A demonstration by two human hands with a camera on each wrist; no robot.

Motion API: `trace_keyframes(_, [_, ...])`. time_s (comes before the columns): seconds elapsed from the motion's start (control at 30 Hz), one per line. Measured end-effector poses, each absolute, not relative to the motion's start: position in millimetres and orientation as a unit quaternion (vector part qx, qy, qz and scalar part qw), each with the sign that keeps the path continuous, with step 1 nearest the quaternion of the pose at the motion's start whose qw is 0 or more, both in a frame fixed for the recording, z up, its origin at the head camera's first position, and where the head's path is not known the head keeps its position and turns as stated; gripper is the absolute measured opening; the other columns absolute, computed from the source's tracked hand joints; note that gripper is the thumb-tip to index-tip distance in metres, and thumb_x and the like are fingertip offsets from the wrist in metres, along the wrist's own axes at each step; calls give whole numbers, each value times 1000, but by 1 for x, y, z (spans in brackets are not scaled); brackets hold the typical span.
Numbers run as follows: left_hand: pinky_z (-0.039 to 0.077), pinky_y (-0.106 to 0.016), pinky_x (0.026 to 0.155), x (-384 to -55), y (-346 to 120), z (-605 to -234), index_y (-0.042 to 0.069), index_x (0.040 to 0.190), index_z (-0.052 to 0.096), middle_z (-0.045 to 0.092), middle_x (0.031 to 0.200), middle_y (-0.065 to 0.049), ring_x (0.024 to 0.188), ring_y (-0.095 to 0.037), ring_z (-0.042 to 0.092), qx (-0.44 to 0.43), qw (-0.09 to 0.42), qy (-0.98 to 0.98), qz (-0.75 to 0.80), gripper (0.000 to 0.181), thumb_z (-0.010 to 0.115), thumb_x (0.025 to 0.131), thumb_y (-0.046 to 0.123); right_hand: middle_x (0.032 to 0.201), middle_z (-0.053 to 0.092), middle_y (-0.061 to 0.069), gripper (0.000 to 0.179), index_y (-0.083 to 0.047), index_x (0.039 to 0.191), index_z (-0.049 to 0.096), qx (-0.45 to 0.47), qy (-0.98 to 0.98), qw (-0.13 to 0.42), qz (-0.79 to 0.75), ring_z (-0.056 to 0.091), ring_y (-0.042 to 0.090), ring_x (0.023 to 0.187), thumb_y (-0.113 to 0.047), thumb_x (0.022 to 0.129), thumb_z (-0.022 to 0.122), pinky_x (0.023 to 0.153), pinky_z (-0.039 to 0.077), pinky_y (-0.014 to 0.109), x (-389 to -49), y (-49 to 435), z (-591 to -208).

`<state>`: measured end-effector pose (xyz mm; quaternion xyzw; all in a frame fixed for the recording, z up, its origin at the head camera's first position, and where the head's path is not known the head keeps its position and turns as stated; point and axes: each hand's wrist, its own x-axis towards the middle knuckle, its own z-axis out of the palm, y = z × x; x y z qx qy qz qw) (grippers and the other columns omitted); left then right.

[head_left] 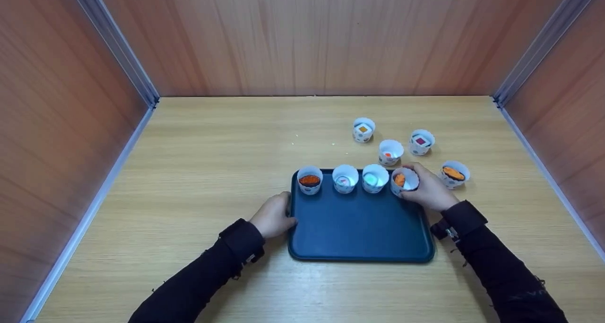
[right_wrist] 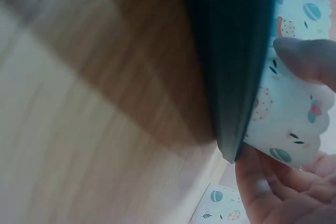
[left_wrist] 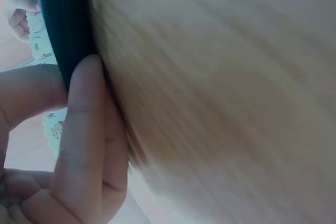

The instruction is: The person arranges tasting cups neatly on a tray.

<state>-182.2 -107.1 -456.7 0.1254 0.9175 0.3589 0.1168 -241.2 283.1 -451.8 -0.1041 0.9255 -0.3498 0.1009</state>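
Note:
A dark blue-green tray [head_left: 359,228] lies on the table, its left rim pinched by my left hand [head_left: 273,216] between thumb and fingers. At the tray's far right corner my right hand [head_left: 431,190] grips a patterned paper cup [head_left: 410,177] with an orange piece inside; in the right wrist view thumb and fingers span the cup [right_wrist: 289,114] at the tray's edge. Along the far rim, further left, stand a cup with red-brown contents [head_left: 310,181], a cup with something pale pink [head_left: 345,178] and a cup with something mint green [head_left: 375,178].
Beyond the tray stand more paper cups: one with a yellow-marked square [head_left: 363,130], one with a dark red-marked square [head_left: 421,142] and one with a small orange-red bit [head_left: 391,152]. Right of my right hand is a cup with an orange-topped piece [head_left: 454,174]. Wooden walls [head_left: 302,39] enclose the table.

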Motion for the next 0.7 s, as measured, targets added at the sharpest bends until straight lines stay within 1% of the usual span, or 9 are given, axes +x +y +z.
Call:
trace_keyframes(0.07, [50,-42,90,-182,-107,-457,-11,130,50,63,113,-21,99,-26,58,125,118,918,358,54,68,80,0,142,44,29,80,-1,149,29,-105,925,94,-352,47,43,127,-18,85,74,105,39,58,-240,283,-451])
trace_keyframes(0.17, [50,-42,90,-183,-107,-457,-11,130,49,63,113,-21,99,-26,58,122,120,918,358,54,68,80,0,142,43,29,85,-2,151,26,-104,920,77,-370,45,46,129,-25,86,75,103,41,58,-239,284,-447])
trace_keyframes(0.27, [50,-43,90,-183,-107,-457,-11,130,49,63,113,-21,100,-26,59,121,119,918,359,55,68,80,0,141,43,28,82,-1,151,28,-103,906,49,-408,46,46,128,-32,89,72,104,41,57,-236,286,-443])
trace_keyframes(0.4, [50,-43,91,-183,-107,-457,-11,130,49,64,113,-21,102,-26,59,121,118,917,361,55,69,80,0,139,47,26,67,1,147,36,-106,891,-25,-441,47,41,128,-28,94,66,106,40,54,-234,292,-436])
trace_keyframes(0.5, [50,-41,88,-183,-108,-457,-12,129,48,63,112,-20,98,-25,58,126,120,915,364,55,68,79,-1,137,51,26,57,4,141,43,-108,890,-98,-432,48,39,127,-17,93,66,105,41,52,-234,301,-431])
trace_keyframes(0.6, [50,-40,85,-183,-108,-457,-12,128,48,63,109,-19,93,-23,56,131,119,913,367,55,68,78,-2,135,50,27,54,6,138,46,-99,894,-154,-409,46,40,127,-11,91,67,105,38,55,-235,312,-429])
trace_keyframes(0.63, [49,-39,84,-183,-108,-457,-12,128,49,63,109,-19,92,-23,56,132,119,913,367,55,68,78,-2,136,49,28,55,7,138,46,-94,897,-163,-400,45,41,128,-11,91,68,106,36,57,-235,316,-429])
trace_keyframes(0.7, [49,-39,84,-183,-108,-458,-12,127,49,63,108,-19,92,-23,55,134,116,914,366,53,68,78,-2,138,45,30,60,7,140,43,-80,905,-163,-384,40,45,130,-13,89,69,106,32,61,-236,324,-428])
